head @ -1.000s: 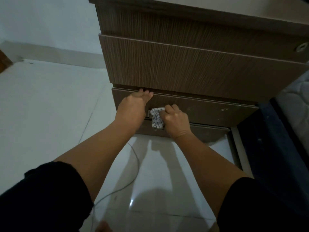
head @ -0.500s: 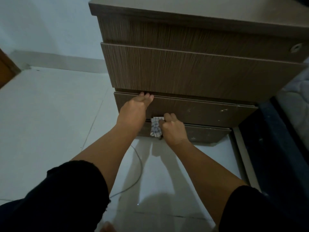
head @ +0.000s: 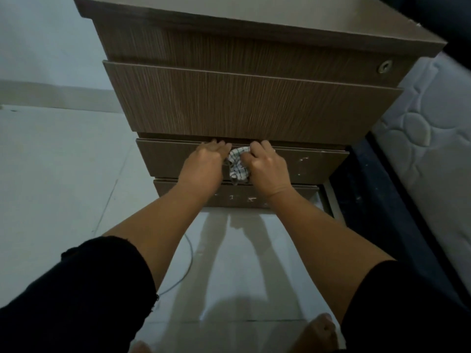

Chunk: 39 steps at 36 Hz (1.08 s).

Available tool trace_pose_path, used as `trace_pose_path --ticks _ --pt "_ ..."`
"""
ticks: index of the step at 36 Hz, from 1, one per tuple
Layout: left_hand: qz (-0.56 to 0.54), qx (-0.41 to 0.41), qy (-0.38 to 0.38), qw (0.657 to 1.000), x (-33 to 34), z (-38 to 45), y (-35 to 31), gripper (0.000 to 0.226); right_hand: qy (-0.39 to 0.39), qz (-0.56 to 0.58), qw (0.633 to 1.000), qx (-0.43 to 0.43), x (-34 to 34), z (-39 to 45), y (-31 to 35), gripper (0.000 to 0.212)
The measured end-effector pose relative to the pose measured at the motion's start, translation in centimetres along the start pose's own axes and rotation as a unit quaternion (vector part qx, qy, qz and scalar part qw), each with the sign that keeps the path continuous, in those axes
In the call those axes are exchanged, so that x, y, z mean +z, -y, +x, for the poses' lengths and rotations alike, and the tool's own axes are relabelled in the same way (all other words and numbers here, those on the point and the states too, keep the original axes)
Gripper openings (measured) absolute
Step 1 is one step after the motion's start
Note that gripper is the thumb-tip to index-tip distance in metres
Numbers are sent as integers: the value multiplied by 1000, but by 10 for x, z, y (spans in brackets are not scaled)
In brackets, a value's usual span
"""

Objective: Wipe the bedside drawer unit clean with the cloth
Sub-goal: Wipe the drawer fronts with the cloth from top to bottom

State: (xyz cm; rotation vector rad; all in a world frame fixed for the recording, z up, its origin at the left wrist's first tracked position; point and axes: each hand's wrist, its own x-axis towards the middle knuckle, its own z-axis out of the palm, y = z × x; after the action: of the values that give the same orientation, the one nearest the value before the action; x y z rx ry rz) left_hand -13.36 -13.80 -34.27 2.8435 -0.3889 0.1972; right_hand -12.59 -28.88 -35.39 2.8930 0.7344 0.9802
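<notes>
Crouched low, the right hand [head: 265,166] gripped the cloth [head: 238,165] against a drawer [head: 313,163] while the left hand's [head: 204,161] fingers hooked its top edge, risking a pinch if it slid shut.

No legible text, label, brand or number anywhere.

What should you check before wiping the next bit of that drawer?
1. Cloth held in right hand: ok.
2. Left hand on the lower drawer's top edge: ok.
3. Cloth against the drawer front: cannot tell.
4. Pale marks still on that drawer front: not ok.
5. Scuffed bottom panel clean: not ok.
6. Cable on floor clear of the hands: ok.
</notes>
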Motion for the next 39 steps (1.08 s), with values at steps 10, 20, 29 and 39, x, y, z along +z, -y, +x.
trace_pose_path --ticks 10,20,29,39 --pt "33 23 -17 999 7 -1 3 62 55 10 998 8 55 -32 9 2" --pt "79 24 24 996 -1 -4 2 66 175 50 978 102 61 -38 20 29" --pt "103 -2 70 992 -17 -3 -15 65 89 59 994 34 4 -35 -27 31" --pt "90 27 65 993 -7 9 -51 65 6 9 999 51 -25 -13 -54 29"
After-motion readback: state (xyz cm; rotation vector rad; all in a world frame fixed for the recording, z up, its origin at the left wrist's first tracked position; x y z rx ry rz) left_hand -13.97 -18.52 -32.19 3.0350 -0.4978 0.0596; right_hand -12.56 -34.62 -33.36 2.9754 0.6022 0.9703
